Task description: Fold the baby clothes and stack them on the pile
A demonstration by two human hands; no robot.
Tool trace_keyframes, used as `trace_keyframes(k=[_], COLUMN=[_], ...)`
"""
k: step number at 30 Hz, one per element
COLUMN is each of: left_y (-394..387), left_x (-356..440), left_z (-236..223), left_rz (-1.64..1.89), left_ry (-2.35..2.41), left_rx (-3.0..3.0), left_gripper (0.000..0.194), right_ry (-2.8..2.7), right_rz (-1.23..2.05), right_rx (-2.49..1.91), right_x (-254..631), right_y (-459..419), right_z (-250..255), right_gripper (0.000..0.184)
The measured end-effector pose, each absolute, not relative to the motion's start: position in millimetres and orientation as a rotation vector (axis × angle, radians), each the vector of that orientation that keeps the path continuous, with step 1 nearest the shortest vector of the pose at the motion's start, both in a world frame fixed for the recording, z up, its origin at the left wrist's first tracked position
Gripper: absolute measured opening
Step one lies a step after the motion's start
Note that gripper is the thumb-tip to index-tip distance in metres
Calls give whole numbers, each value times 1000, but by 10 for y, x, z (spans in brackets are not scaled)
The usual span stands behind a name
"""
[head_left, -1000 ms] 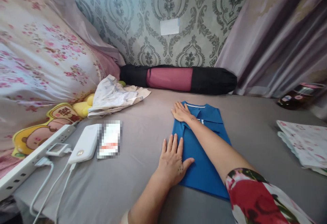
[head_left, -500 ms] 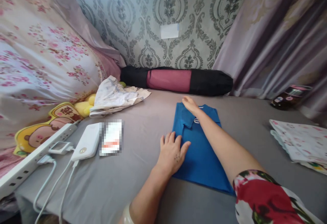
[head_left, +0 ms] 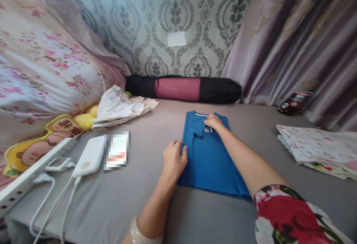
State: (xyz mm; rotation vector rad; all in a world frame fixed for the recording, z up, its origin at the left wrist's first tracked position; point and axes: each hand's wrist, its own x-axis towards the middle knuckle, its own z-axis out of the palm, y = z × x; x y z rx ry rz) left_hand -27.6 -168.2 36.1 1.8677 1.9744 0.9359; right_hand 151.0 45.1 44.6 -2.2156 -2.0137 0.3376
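Note:
A blue T-shirt (head_left: 213, 162) lies flat on the grey bed sheet, its left side folded inward with the sleeve over the front. White lettering shows partly near the collar. My right hand (head_left: 214, 120) reaches across the chest and pinches the end of that folded sleeve, just below the collar. By the shirt's left edge is my left hand (head_left: 175, 159), fingers loosely bent and thumb apart, with nothing visible in it. Whether its fingertips touch the cloth is hard to tell.
A black and pink rolled bag (head_left: 177, 88) lies along the wall. To the left are crumpled white cloth (head_left: 117, 104), a white power bank (head_left: 90, 158), cables and a power strip (head_left: 33, 173). Folded patterned cloth (head_left: 315, 142) and a dark jar (head_left: 292, 104) are on the right.
My right hand has moved from the collar's left side onto the sleeve end and closed on it. My left hand has drawn back slightly leftward off the shirt. The view has shifted a little.

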Motion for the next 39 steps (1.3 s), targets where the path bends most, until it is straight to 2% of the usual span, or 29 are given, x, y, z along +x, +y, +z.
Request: trace_keyframes(k=[3,9,17,23,28,32,36,39], left_y=[-1668,-1657,-1651,-1653,-1660,-1664,-1673,-1681], left_x=[-294,-305,-323,-327,-328,-320,-309,-300], left_z=[362,350,386,384,383,406,442,454], left_rz=[937,970,923,909,918,931,957,962], left_ry=[1987,2011,2047,2036,2035,2034,2034,2030], left_rx=[1840,1804,1767,1744,1733,1701,1656,1648], left_gripper=[22,22,24,24,26,26,26,26], right_ry=[-1914,-1846,-2232,-2382,-2463,-2449,-2494,-2536], right_rz=[408,268,174,182,194,186,157,188], right_rx=[-2195,-1935,-1474,-1407,-1406,-1515,-1552,-1629], right_x=[1516,1353,1003,902,886,840,750,684], right_y=[492,360,23,-44,-107,-83,72,200], right_z=[437,458,382,273,316,415,433,365], right_gripper=[33,29,30,33,28,46,52,64])
